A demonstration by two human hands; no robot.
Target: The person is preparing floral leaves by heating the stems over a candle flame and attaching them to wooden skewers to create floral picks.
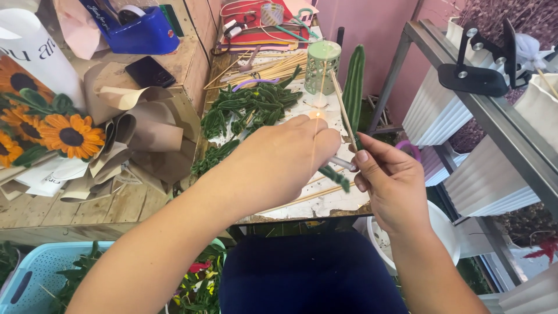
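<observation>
My left hand [282, 156] is closed over the middle of the worktable [325, 203], and a small orange flame [317, 114] glows at its fingertips. The lighter itself is mostly hidden in the fist. My right hand [390, 181] pinches a thin wooden stick [343, 107] that rises toward a long fuzzy green leaf [353, 81]. A short grey tube [342, 163] and a green fuzzy stem piece [338, 178] sit between the two hands, close to the right fingertips.
A pile of green fuzzy leaves [250, 107], loose wooden sticks [273, 67] and a pale green lattice holder [322, 63] lie behind. On the left are brown paper [142, 131], sunflowers [55, 128], a phone [150, 71] and a blue tape dispenser [139, 30]. A metal shelf [494, 122] stands on the right.
</observation>
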